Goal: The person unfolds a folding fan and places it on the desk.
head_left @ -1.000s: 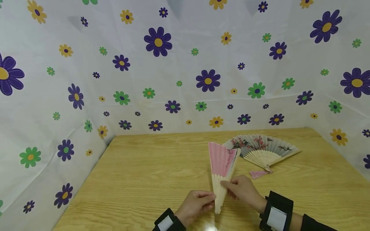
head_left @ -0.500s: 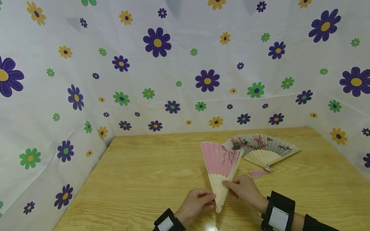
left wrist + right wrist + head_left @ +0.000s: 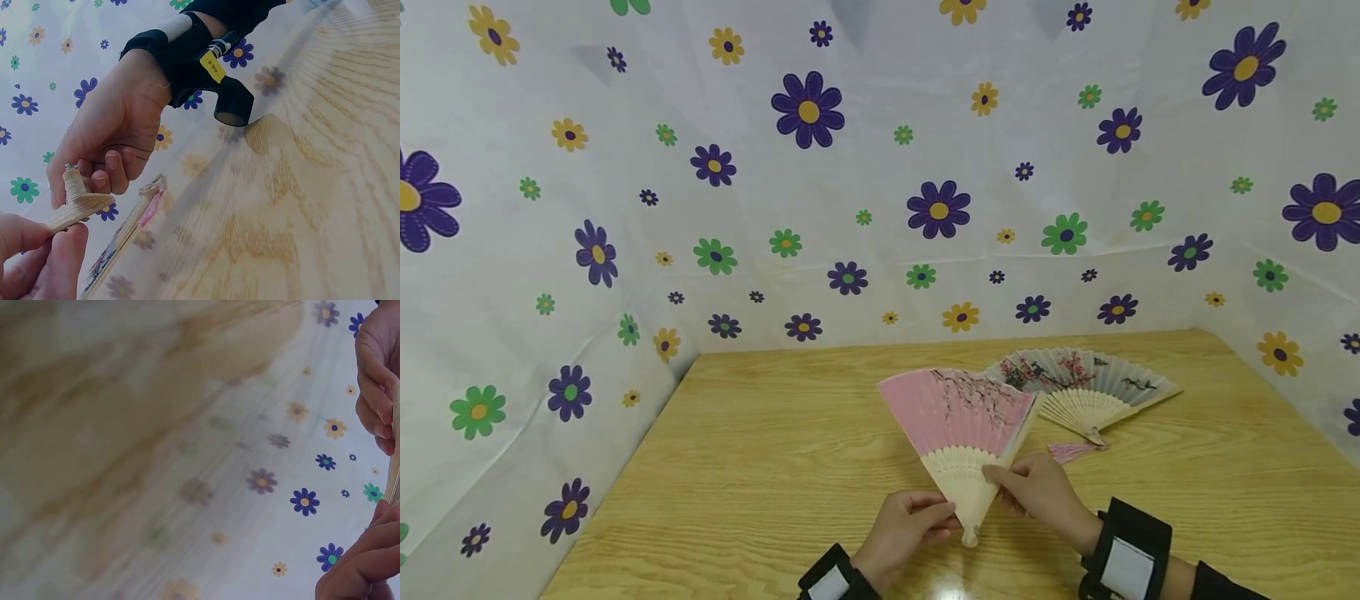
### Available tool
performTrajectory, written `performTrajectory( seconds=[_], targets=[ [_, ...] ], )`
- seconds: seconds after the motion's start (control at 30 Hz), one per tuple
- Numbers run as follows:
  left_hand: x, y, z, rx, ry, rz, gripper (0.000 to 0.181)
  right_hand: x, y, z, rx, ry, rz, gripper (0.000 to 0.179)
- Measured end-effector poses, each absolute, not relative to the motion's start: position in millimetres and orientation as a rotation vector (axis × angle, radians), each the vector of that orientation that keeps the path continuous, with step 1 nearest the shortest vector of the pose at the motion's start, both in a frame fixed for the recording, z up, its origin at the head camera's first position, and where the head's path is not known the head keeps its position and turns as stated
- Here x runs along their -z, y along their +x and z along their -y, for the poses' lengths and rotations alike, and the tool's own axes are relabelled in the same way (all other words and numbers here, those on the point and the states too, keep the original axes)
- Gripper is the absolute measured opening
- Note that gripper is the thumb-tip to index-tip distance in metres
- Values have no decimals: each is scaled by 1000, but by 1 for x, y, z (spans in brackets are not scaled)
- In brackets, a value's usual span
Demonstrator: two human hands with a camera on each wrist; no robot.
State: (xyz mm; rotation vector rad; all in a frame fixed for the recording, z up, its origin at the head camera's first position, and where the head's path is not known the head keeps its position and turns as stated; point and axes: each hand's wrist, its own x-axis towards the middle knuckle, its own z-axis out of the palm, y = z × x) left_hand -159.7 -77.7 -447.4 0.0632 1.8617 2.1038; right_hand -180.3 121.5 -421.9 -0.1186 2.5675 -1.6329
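A pink folding fan [image 3: 958,408] with dark blossom branches is held upright, partly spread, above the table. My left hand [image 3: 904,533] pinches its pale ribs low on the left side, near the pivot. On the right edge, my right hand [image 3: 1037,493] pinches the outer rib, thumb in front. In the left wrist view, the fan's rib ends [image 3: 75,209] stand between both hands. Only a sliver of the fan [image 3: 394,469] enters the right wrist view at the edge. Behind it lies a second folding fan [image 3: 1086,404], spread, white-grey with red blossoms, its left end partly covered.
A pink tassel [image 3: 1071,452] hangs from the second fan's pivot onto the wooden table [image 3: 760,467]. White cloth [image 3: 865,167] printed with flowers stands round the table's back and sides. Each wrist wears a black strap [image 3: 1126,550].
The pink fan has spread from a narrow wedge to a wider one, its left edge swinging left. My right hand has shifted slightly right; the left hand stays nearly in place.
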Motion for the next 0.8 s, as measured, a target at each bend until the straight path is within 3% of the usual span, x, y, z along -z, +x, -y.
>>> performTrajectory(
  seconds=[0.8],
  targets=[
    [449,-161,81,-2172,5,-1865,20,420,-181,-129,1734,-25,-2509,47]
  ],
)
